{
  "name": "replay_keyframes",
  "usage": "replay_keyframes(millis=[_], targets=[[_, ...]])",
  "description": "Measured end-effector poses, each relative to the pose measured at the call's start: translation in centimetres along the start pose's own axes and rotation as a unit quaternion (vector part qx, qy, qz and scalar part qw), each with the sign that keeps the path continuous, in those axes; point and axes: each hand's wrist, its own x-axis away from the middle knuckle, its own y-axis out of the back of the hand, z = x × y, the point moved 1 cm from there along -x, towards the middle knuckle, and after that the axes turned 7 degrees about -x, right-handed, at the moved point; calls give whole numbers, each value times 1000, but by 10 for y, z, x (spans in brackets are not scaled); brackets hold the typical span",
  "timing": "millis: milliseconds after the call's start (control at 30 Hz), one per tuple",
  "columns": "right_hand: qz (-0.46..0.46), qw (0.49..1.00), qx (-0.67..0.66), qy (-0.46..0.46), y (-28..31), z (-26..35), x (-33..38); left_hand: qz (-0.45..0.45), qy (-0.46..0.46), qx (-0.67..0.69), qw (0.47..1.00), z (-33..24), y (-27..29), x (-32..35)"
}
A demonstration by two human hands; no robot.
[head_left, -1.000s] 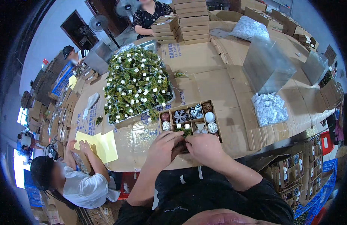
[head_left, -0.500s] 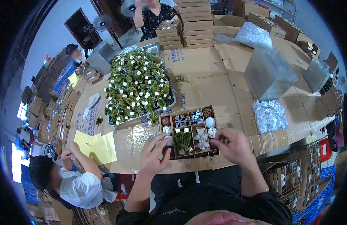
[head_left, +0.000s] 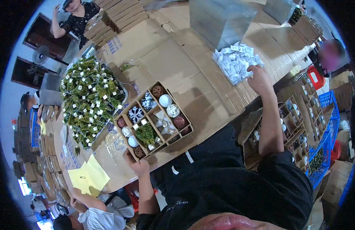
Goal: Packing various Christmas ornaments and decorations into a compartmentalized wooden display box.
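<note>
My left hand (head_left: pixel 137 165) is closed on the near left corner of a divided cardboard box (head_left: pixel 171 143). The compartments hold white and dark red balls, brown and white woven balls, a white snowflake (head_left: pixel 135 114), frosted pinecones (head_left: pixel 148 101), a pale star-like ornament (head_left: pixel 163 123) and a green bristly ornament with white tags (head_left: pixel 146 134). My right hand (head_left: pixel 259 79) reaches out to the right edge of a heap of small white packets (head_left: pixel 237 61). Its index finger and thumb look apart at the packets, with nothing visible between them.
A tray heaped with tagged green ornaments (head_left: pixel 89 99) stands on the left. Yellow sheets (head_left: pixel 89 177) lie near a co-worker in white (head_left: pixel 104 214). A grey metal bin (head_left: pixel 219 23) stands behind the packets. Filled divided boxes (head_left: pixel 290 119) are stacked to my right.
My right hand has left the box and moved out to the white packets. The left hand has shifted to the box's near left corner. The whole view has turned toward the right.
</note>
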Motion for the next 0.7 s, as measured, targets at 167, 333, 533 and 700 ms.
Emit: replay_keyframes(millis=[167, 333, 533, 700], targets=[[-54, 997, -57, -27, -46, -19, 19, 92, -178, -282, 938, 7, 6, 0], [-114, 986, -83, -85, -54, -27, 12, 128, -148, -247, 949, 5, 1, 6], [-90, 988, -26, -120, -38, 1, -9, 150, -146, -306, 929, 26, 12, 5], [-159, 975, -115, -106, -39, -26, -6, 148, -160, -273, 937, 24, 5, 6]])
